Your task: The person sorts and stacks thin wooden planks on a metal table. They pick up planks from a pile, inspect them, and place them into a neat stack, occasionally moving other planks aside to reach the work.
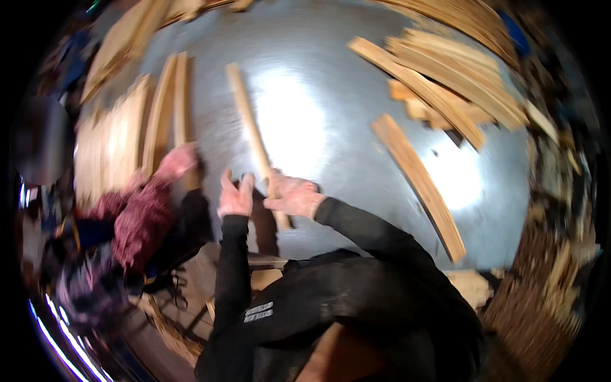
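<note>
My right hand [296,195] is wrapped round the near part of a long, narrow wooden strip [247,114], which points away from me over a shiny grey metal table [331,102]. Just left of the strip, my left hand [235,196] is raised with its fingers apart and nothing in it. A gap separates its fingertips from the wood. To my right lies a single wider, browner plank [420,184], set at a slant on the table top. Some motion blur softens the hands' outlines.
At my left a co-worker in a pink knitted sleeve [145,219] reaches to wooden strips [167,108] beside a row of pale boards [111,143]. Crossed planks [445,83] are piled at the far right. More boards [130,38] lie along the far left edge. Wood scraps [560,286] lie right of the table.
</note>
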{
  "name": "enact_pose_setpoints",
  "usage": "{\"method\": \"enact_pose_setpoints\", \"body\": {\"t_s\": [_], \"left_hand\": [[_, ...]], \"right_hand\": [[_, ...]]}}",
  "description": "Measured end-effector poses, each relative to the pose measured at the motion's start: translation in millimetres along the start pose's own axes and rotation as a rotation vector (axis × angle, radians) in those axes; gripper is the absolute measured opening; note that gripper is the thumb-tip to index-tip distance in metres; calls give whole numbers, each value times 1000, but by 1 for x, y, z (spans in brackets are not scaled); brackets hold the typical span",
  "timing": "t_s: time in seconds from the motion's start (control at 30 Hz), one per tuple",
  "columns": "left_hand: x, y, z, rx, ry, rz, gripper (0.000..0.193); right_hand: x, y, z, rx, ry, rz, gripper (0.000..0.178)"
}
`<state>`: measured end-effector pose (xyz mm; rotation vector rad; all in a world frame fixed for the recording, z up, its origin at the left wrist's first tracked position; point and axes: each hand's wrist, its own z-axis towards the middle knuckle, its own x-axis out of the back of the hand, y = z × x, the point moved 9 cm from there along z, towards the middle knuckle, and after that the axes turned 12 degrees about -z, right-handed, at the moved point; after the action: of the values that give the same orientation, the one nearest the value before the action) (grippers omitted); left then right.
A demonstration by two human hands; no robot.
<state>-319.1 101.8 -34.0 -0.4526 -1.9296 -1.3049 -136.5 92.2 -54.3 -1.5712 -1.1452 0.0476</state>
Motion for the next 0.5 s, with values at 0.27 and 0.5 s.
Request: {"method": "enact_pose_setpoints", "body": {"t_s": [0.27,0.5], "left_hand": [[-39,-49,-37,4,15,-84,59],[9,-3,-22,-184,157,393,57]], "right_hand": [[141,188,-219,-696,519,-772,94],[137,232,-294,-688,407,-579,78]]}}
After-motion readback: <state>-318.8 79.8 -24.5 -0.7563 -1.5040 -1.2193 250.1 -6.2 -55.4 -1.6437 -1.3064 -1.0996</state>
